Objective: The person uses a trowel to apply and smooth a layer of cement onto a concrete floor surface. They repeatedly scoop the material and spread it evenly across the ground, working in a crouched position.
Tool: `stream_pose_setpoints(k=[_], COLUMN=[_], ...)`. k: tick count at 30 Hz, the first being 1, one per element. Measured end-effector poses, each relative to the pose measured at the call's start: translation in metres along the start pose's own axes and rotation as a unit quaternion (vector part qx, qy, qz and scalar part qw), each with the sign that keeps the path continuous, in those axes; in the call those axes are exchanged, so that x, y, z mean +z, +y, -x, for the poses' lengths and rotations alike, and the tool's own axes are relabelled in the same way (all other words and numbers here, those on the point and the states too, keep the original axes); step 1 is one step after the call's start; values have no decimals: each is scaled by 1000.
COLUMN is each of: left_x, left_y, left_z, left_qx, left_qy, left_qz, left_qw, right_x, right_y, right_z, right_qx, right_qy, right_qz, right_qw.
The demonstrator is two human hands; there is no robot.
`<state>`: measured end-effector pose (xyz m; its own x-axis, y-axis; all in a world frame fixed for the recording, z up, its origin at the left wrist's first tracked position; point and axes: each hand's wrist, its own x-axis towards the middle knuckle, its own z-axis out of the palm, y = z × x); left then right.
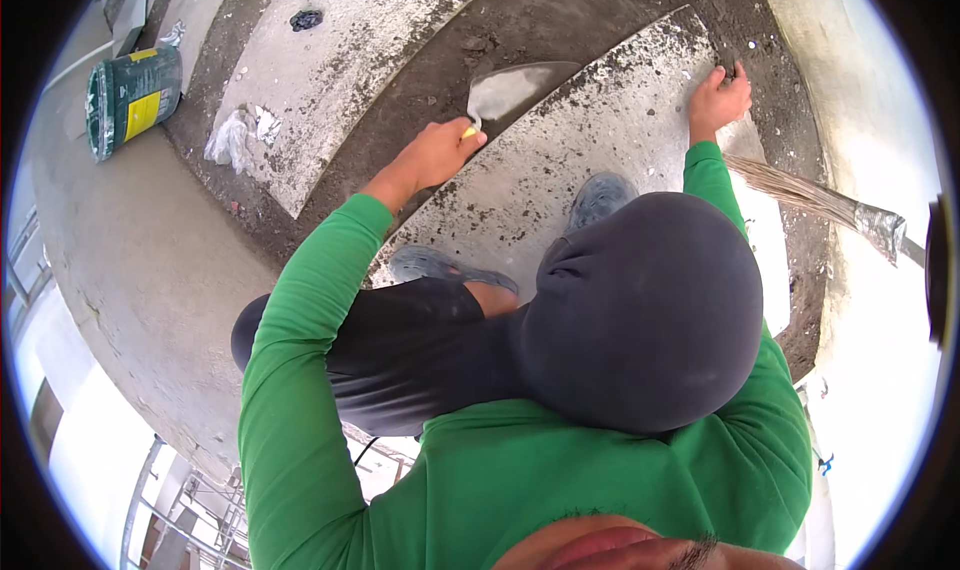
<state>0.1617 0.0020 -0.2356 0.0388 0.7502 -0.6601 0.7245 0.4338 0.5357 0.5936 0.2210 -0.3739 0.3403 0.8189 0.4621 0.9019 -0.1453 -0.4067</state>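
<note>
The left hand (432, 155) is stretched forward, closed around the handle of a trowel (512, 94), whose blade is held over the soil (415, 105) along the slab's (590, 130) far edge. The right hand (719, 102) is placed at the slab's right end, fingers bent; whether anything is gripped cannot be told. One trowel, one broom (800, 192), one bucket (140, 95) and two shoes (602, 200) are seen.

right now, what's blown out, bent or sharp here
Head view: right side, past the broom, burns out nearly white; head view: corners black, bluish-fringed; head view: the pale slab looks bowed; head view: the trowel looks fairly sharp.
</note>
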Motion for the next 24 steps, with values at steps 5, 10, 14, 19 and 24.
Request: stream_pose_setpoints(k=[5,10,14,19,24], left_x=[-12,3,-5,3,5], left_y=[25,42,55,104,112], left_z=[-24,-29,-54,-47,-64], left_qx=[-14,-12,37,-7,-28], left_qy=[10,11,60,121,87], left_qz=[-69,-12,-111,-132,-185], left_qw=[997,1000,991,984,978], right_x=[-6,-8,-4,-9,-9], right_y=[-10,-13,-10,-15,-17], right_z=[5,7,5,5,0], right_qx=[2,5,4,23,32], right_qy=[-39,-40,-27,-41,-55], right_qz=[18,44,53,47,66], right_qw=[999,998,998,998,996])
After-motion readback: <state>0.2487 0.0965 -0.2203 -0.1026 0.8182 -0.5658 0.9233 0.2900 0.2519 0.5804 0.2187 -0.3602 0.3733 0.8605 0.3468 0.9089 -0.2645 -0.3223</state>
